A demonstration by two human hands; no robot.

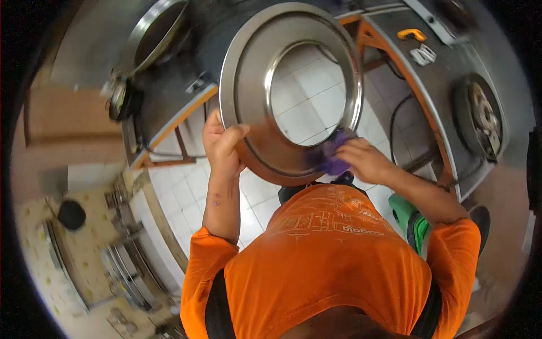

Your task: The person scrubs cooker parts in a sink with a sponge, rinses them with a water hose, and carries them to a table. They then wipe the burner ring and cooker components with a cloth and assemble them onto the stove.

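Observation:
A shiny metal ring-shaped piece (248, 73) with a wide flat rim and a large round hole is held up in front of my orange shirt. My left hand (223, 144) grips its lower left edge, thumb on the near face and fingers behind. A crumpled purple cloth (336, 155) lies against the ring's lower right part, beside the hole. My right hand (367, 161) is closed on this cloth and presses it to the metal. White floor tiles show through the hole.
On the dark bench at right are a yellow-orange tool (411, 35), small white pieces (423, 55) and a round pan-like part (466, 116). A large metal ring (138, 34) stands on the left bench. An orange-edged bench frame (180, 121) and green object (403, 217) flank me.

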